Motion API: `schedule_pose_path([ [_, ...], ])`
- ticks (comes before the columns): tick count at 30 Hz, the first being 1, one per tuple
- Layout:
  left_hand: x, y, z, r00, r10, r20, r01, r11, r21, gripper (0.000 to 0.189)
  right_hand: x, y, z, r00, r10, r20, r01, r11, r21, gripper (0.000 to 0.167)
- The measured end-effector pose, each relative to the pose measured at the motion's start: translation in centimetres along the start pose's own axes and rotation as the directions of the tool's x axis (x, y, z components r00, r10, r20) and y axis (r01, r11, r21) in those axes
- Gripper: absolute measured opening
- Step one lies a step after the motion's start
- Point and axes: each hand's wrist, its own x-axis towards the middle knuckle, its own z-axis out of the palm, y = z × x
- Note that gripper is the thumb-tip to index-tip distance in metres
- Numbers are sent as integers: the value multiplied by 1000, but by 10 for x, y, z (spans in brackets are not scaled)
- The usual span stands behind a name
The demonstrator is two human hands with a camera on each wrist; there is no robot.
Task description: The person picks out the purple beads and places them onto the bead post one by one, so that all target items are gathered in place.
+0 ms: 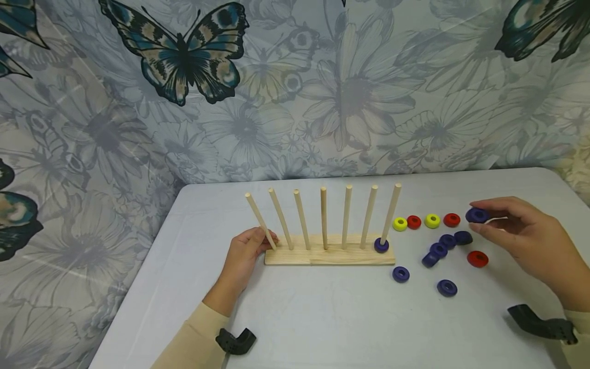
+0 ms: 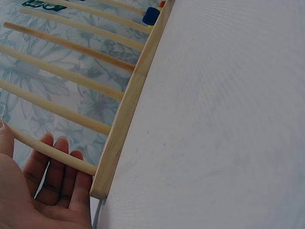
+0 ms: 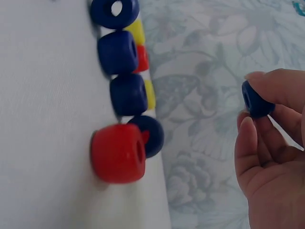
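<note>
A wooden peg stand (image 1: 299, 260) with a row of upright pegs stands on the table. My left hand (image 1: 241, 261) holds its left end, thumb and fingers round the leftmost peg (image 2: 57, 155). A dark blue bead (image 1: 381, 247) sits at the bottom of the rightmost peg. My right hand (image 1: 534, 233) pinches another blue bead (image 3: 257, 101) between thumb and fingertips, raised above the table to the right of the stand. In the right wrist view, the bead's hole faces left. A red bead (image 3: 116, 153) lies below that hand.
Several loose blue beads (image 1: 447, 288) lie right of the stand, some in a slanting line. Behind them is a row of yellow beads (image 1: 432, 221) and red beads (image 1: 451, 220). A patterned cloth (image 1: 276, 128) hangs behind the white table (image 1: 322, 323).
</note>
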Motion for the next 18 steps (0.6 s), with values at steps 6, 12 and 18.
schedule_pose_path([
  [6, 0, 0, 0, 1000, 0, -1, 0, 1000, -2, 40, -4, -18, 0, 998, -58, -12, 59, 998, 38, 42],
  [12, 1, 1, 0, 1000, -3, -7, 3, 1000, -19, 39, -6, -35, 2, 992, -114, -55, 119, 989, 88, 47],
  [18, 0, 0, 0, 1000, -1, -6, 1, 1000, -17, 40, -12, -50, 3, 986, -157, -62, 162, 982, 101, 54],
])
